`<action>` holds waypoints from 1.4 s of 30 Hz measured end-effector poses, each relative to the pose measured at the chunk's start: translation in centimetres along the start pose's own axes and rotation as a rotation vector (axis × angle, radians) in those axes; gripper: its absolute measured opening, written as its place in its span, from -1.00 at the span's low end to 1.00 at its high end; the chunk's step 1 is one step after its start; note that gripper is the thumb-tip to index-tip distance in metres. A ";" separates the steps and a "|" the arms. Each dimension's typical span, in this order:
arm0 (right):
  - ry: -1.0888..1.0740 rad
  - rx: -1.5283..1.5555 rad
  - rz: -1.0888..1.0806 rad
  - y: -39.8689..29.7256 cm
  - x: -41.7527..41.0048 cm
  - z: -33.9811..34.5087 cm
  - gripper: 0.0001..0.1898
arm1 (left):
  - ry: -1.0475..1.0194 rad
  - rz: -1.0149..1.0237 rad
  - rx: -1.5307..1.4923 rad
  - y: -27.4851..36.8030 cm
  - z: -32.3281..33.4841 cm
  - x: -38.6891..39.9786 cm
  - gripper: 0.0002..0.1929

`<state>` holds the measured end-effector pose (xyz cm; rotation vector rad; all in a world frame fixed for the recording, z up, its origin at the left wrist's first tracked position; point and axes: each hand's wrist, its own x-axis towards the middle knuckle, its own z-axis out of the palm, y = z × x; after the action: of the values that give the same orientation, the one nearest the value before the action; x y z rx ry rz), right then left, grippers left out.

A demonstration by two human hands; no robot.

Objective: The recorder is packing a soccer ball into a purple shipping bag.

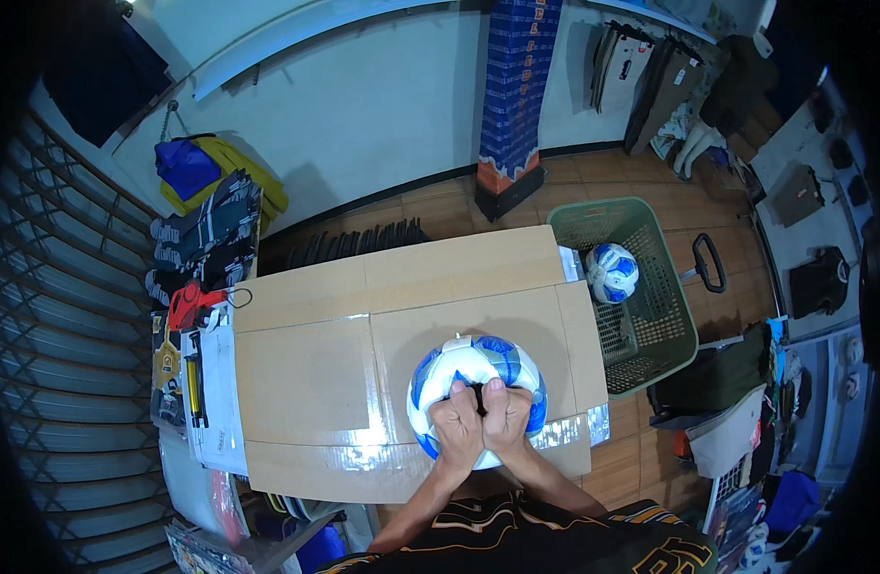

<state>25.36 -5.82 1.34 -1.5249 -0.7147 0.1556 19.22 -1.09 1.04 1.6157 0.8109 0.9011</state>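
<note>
A white and blue football (440, 369) rests on the flattened cardboard (303, 387) in front of me. Both hands are on top of it, side by side, thumbs pointing away from me. My left hand (457, 434) has its fingers curled against the ball's cover, left of a dark gap. On the other side of that gap, my right hand (509, 422) grips the cover in the same way. Whether the gap is an opening in the cover or only shadow, I cannot tell. The fingertips are hidden beneath the hands.
A green plastic basket (680, 316) at the right holds another white and blue ball (612, 273). Red-handled scissors (194, 305), a yellow and black hand pump (193, 391) and folded socks (210, 229) lie along the left. A blue wrapped pillar (515, 93) rises beyond the table.
</note>
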 end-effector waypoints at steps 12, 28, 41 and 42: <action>0.011 0.005 0.006 0.2 0.0 0.1 -0.54 | -0.003 0.002 -0.012 0.4 0.2 0.1 -0.44; 0.033 0.004 -0.001 0.7 -0.3 0.2 -0.54 | 0.005 0.016 -0.024 -0.2 0.3 0.1 -0.43; 0.033 0.012 -0.008 0.9 -0.3 0.4 -0.53 | 0.008 0.024 0.003 -0.6 0.2 0.0 -0.43; 0.033 0.008 -0.010 0.9 -0.3 0.4 -0.54 | 0.011 0.023 0.007 -0.7 0.3 0.0 -0.43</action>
<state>25.27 -5.57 0.37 -1.5131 -0.6949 0.1249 19.41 -1.08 0.35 1.6303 0.8051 0.9249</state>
